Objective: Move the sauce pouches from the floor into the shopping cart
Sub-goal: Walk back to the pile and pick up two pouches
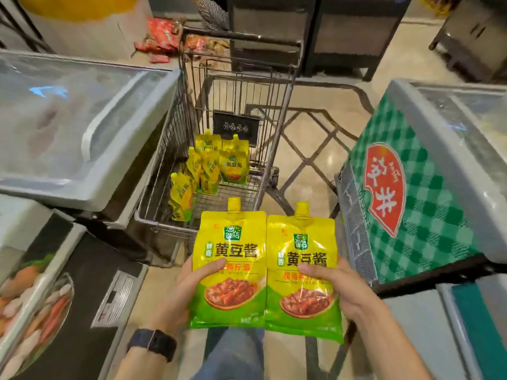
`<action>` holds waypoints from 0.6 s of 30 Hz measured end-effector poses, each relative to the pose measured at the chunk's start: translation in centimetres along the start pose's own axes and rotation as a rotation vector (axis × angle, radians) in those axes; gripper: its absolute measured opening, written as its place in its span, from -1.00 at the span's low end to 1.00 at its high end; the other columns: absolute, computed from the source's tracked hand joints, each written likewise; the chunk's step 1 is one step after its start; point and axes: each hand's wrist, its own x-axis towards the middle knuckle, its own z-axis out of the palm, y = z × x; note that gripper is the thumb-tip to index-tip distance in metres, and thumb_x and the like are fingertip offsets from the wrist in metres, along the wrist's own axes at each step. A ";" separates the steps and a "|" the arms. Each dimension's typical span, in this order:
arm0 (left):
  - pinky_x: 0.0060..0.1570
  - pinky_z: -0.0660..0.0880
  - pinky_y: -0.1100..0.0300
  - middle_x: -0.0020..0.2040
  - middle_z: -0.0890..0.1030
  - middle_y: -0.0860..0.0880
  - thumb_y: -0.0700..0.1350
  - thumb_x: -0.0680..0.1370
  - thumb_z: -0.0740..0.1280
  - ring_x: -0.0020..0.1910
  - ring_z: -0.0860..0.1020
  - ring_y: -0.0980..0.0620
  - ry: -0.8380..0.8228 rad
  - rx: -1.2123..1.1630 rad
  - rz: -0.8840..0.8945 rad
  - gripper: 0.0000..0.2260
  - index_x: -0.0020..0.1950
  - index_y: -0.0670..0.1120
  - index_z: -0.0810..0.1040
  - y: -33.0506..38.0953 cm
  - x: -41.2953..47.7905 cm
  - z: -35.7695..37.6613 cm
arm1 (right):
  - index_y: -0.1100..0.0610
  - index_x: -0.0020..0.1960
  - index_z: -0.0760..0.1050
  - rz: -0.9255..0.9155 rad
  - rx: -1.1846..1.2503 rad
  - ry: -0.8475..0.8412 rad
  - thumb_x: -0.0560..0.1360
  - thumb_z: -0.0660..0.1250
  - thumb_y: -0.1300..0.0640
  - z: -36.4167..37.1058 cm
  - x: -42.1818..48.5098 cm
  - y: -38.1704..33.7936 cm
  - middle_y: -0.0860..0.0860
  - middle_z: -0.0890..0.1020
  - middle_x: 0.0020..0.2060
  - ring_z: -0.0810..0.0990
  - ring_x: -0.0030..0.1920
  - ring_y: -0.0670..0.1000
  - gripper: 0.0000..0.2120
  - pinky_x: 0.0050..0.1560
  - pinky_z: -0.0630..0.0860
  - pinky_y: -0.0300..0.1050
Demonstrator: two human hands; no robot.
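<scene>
Two held pouches [229,259], one cart [164,224]

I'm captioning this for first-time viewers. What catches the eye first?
A yellow-and-green spouted sauce pouch gripped in the left hand and its twin pouch in the right hand fill the foreground. Behind them stands a grey wire shopping cart with a cluster of matching yellow pouches on its floor; at right, a green checked freezer panel bears a red oval label.

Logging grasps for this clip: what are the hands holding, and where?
Left hand grips the left pouch at its outer edge, mid-height; right hand grips the right pouch likewise.
</scene>
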 end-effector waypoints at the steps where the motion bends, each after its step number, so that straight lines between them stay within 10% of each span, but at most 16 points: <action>1: 0.10 0.58 -0.13 0.11 0.71 -0.22 -0.11 0.34 0.53 0.05 0.69 -0.25 -0.011 -0.012 -0.002 -0.49 0.28 -0.12 0.56 0.9 1.3 0.1 | 0.08 -0.08 0.52 -0.001 -0.010 -0.005 0.35 0.46 0.43 0.1 1.7 -1.1 -0.05 0.73 -0.35 0.70 -0.34 -0.08 -0.69 -0.20 0.56 -0.06; 9: -0.02 0.63 -0.04 0.15 0.68 -0.24 0.05 0.02 0.73 0.07 0.68 -0.25 0.152 -0.174 0.109 -0.07 0.33 -0.17 0.53 6.6 9.8 -1.4 | 0.24 0.17 0.53 -0.010 -0.180 -0.148 -0.08 0.68 0.12 4.3 15.0 -9.5 0.17 0.73 -0.06 0.73 -0.10 0.13 -0.16 -0.23 0.64 -0.10; 18: -0.09 0.65 0.12 -0.04 0.74 0.00 0.24 -0.13 0.69 -0.12 0.71 0.11 0.634 -0.064 0.220 -0.09 0.15 0.00 0.53 10.9 18.5 -4.1 | 0.17 0.03 0.61 -0.038 -0.514 -0.274 0.10 0.69 0.13 10.9 32.6 -14.2 0.05 0.75 -0.14 0.73 -0.11 0.06 -0.45 0.00 0.64 0.12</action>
